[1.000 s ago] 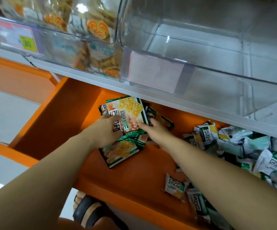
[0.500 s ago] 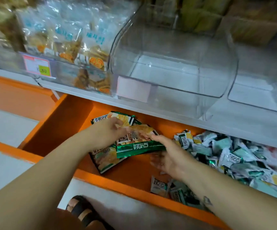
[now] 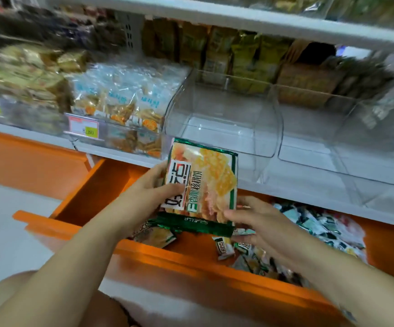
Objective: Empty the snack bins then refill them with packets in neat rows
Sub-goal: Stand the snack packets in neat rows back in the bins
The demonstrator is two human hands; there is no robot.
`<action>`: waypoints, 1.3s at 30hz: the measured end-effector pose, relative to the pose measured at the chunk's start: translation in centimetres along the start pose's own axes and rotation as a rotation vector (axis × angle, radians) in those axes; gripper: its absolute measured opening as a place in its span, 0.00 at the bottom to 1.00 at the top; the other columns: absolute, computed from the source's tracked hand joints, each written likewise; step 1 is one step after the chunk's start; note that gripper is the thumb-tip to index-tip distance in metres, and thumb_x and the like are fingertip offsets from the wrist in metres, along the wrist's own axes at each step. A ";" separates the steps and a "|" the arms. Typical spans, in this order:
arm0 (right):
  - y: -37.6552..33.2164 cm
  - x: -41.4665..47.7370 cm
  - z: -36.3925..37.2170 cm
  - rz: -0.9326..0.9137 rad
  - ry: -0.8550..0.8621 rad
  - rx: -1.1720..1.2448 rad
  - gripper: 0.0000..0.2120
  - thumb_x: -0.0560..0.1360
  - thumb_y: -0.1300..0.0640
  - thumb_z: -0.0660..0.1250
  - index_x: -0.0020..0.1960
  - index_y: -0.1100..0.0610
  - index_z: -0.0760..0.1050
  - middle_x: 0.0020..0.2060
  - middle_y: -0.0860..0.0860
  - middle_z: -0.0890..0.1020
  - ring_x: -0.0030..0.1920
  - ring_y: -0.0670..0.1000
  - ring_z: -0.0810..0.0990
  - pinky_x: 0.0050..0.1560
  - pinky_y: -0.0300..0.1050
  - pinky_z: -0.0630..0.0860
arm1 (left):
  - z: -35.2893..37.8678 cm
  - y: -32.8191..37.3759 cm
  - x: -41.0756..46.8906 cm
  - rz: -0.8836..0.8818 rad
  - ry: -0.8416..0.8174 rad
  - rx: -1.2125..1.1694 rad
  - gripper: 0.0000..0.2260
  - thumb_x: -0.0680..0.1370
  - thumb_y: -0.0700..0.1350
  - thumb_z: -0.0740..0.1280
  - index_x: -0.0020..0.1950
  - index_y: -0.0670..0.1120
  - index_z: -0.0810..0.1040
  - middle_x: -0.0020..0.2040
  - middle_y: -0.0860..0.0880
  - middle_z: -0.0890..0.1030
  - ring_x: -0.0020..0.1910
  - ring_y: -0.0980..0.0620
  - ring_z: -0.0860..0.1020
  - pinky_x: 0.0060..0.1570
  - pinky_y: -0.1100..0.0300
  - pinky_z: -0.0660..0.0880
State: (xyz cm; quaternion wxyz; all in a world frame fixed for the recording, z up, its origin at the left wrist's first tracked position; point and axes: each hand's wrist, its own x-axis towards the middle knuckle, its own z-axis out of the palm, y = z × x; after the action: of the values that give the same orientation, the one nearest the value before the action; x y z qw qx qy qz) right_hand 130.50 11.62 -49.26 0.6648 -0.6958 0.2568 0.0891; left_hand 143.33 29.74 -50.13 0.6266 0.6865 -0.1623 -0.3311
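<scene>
A stack of green-edged cracker packets (image 3: pixel 205 182) stands upright above the orange drawer (image 3: pixel 191 260), just below the empty clear bin (image 3: pixel 224 119). My left hand (image 3: pixel 148 197) grips the stack's left side, thumb across the front label. On the lower right edge of the stack rests my right hand (image 3: pixel 257 223), its fingers laid against the green bottom seam. Another large packet (image 3: pixel 155 236) lies in the drawer under the stack. Several small green-and-white snack packets (image 3: pixel 309 230) are heaped in the drawer's right part.
A second empty clear bin (image 3: pixel 346 142) sits right of the first on the white shelf (image 3: pixel 285 185). The bin to the left (image 3: pixel 125 109) holds clear-wrapped biscuits behind a price tag (image 3: pixel 84 129). More packaged goods line the back. Pale floor lies at lower left.
Both hands have lifted the cracker packets out of the drawer and turned them upright, up toward the empty bin. The camera has tilted upward, showing more of the shelf.
</scene>
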 end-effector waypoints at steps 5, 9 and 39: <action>-4.6 0.2 -1.1 -0.483 0.277 -0.476 0.30 0.68 0.47 0.72 0.65 0.40 0.60 0.63 0.39 0.70 0.62 0.41 0.71 0.62 0.44 0.71 | -3.0 3.1 -0.5 0.340 0.109 0.331 0.23 0.73 0.44 0.73 0.63 0.62 0.73 0.55 0.57 0.82 0.53 0.56 0.81 0.52 0.48 0.78; -7.5 1.8 -0.2 -0.639 0.175 -0.663 0.40 0.67 0.46 0.73 0.72 0.38 0.55 0.67 0.38 0.68 0.66 0.39 0.67 0.65 0.41 0.68 | -4.9 5.6 -0.1 0.463 0.129 0.425 0.19 0.70 0.41 0.74 0.53 0.62 0.77 0.49 0.64 0.82 0.49 0.63 0.80 0.47 0.65 0.77; -12.9 32.8 -7.6 -0.212 0.978 -0.474 0.27 0.71 0.49 0.71 0.64 0.63 0.70 0.57 0.61 0.77 0.59 0.62 0.76 0.53 0.53 0.74 | -6.2 2.6 12.5 0.703 0.560 0.944 0.11 0.70 0.47 0.69 0.50 0.52 0.83 0.52 0.52 0.81 0.56 0.47 0.64 0.54 0.36 0.72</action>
State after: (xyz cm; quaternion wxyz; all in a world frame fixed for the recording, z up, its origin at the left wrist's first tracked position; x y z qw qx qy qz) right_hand 162.90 -3.82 -52.45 0.2986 -0.8086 0.4372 -0.2566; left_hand 157.02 26.08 -50.75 0.3472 0.8543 -0.3359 0.1917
